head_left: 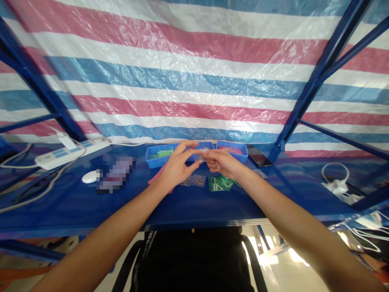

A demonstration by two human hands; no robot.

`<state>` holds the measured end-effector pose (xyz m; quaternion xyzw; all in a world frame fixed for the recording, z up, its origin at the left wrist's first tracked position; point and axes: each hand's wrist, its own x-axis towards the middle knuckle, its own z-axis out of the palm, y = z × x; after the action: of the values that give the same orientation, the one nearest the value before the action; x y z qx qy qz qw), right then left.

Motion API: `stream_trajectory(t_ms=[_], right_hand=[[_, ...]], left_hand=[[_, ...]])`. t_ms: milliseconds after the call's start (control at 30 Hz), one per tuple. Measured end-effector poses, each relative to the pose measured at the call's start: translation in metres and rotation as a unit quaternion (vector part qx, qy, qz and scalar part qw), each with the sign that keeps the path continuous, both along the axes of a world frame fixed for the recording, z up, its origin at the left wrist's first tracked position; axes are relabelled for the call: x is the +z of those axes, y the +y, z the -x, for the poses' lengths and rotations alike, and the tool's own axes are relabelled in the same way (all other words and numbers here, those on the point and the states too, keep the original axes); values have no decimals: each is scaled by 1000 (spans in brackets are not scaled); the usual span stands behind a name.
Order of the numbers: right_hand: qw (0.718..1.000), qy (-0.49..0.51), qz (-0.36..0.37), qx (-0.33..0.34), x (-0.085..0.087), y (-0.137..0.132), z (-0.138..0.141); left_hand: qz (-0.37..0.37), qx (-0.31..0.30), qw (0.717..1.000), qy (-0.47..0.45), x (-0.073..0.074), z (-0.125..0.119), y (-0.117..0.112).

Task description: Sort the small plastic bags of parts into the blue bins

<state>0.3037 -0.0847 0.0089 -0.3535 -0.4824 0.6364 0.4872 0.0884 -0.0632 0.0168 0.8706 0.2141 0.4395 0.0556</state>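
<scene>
My left hand (178,165) and my right hand (223,161) meet above the blue table, both pinching a small clear plastic bag (199,156). What the bag contains is too small to make out. Below them lie clear bags with small brass-coloured pieces (197,181). Green-and-white packets (221,183) are piled under my right wrist, and pink packets (154,177) show partly beneath my left forearm. Behind my hands stand a blue bin with green packets (152,164), a middle blue bin (209,144) largely covered by my fingers, and a blue bin with pink contents (241,157).
A dark phone (259,157) lies right of the bins. On the left are a white power strip (50,160) with cables, a white rounded object (90,177) and a blurred-out item (118,174). A white charger (336,187) sits far right. Striped sheeting (182,81) hangs behind blue posts.
</scene>
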Motion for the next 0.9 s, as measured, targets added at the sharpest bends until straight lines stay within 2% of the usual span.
stream_trajectory(t_ms=[67,133,300,400,500,633,833,900], right_hand=[[1000,-6,3,4,0,1,0],[1000,-11,-3,-22,-1,2,0],[992,-15,-79,-97,-1,5,0],[986,-23,-143,-85,-4,5,1],[985,-47,-156,-62,-8,7,1],[989,-52,-127,-56,-10,8,-1],[994,-12,-89,-65,-7,6,-2],[995,-20,-76,-61,-6,5,-3]], left_hand=[[-7,8,1000,-11,1,1,1],[6,18,999,-26,2,1,2],[113,44,990,-66,1,0,3],[183,13,979,-91,-4,-2,6],[214,-25,973,-87,-9,-4,8],[204,-32,976,-61,-9,-5,7],[88,-29,996,-14,-3,-3,4],[71,-22,997,-13,-2,-2,5]])
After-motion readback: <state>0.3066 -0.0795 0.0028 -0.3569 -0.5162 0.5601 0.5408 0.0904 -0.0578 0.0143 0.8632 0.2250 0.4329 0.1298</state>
